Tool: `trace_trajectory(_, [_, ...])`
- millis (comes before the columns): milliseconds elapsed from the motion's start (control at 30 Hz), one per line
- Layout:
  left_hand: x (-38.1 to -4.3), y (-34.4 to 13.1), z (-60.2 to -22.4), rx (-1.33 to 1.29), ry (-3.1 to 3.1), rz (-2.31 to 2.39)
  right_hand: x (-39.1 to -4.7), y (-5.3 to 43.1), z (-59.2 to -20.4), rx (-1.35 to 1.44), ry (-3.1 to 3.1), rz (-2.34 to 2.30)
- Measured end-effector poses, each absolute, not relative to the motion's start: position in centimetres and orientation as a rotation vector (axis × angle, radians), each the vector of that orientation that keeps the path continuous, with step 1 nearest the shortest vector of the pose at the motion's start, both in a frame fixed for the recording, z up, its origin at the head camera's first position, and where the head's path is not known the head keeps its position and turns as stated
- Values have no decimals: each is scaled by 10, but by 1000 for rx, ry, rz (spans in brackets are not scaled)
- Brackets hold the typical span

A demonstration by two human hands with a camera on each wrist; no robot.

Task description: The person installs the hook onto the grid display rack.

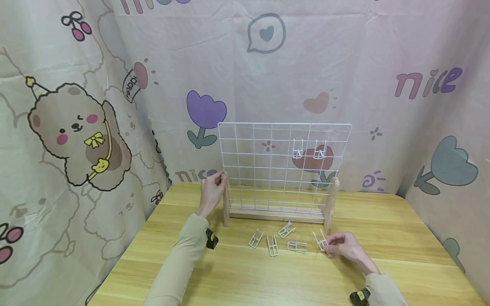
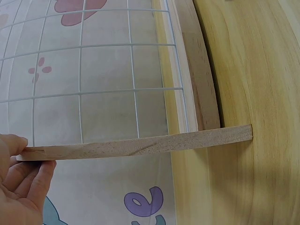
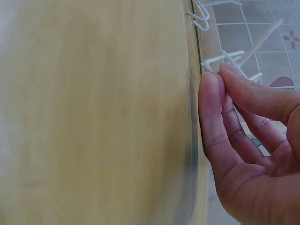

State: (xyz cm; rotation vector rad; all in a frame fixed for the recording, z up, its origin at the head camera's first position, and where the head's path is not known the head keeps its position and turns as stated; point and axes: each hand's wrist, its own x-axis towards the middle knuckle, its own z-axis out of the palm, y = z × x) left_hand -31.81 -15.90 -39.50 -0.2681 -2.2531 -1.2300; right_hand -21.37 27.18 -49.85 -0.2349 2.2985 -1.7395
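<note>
**Hook (image 1: 320,243) in the right hand (image 1: 344,247), post (image 1: 226,206) in the left hand (image 1: 212,191)**

The white hook is in front of the right end of the grid (image 1: 271,168). The right thumb and finger pinch it by one side. I can't tell if it touches the surface (image 1: 268,280). The left thumb and fingers pinch the left wood post. Four loose hooks (image 1: 296,244) lie on the surface, and two hung hooks (image 1: 319,154) are high on the grid.

The hook is thin, so it could twist or drop if the pinch gets weak. It could bump the nearest loose hook if it swings left. If the left hand pulls too hard, the grid could tip, and the hung hooks could slip off.

I can't see a brand on the hooks or grid. The cloth (image 1: 325,72) says "nice" on the right, and again low by the left hand. A banner (image 1: 131,88) starts "HAPP"; its end is hard to read.
</note>
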Motion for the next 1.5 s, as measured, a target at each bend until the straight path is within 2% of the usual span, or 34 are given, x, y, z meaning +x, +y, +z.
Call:
trace_trajectory(367, [-318, -159, -393, -260, -2261, -1232, -213, 269, -497, -196, 2329, -1823])
trace_trajectory(967, [-318, -158, -393, -259, -2263, -1232, -210, 255, -488, 41, 2370, -2059])
trace_trajectory(1500, [-318, -159, -395, -263, -2276, -1210, -206, 242, -480, -71, 2338, -2247])
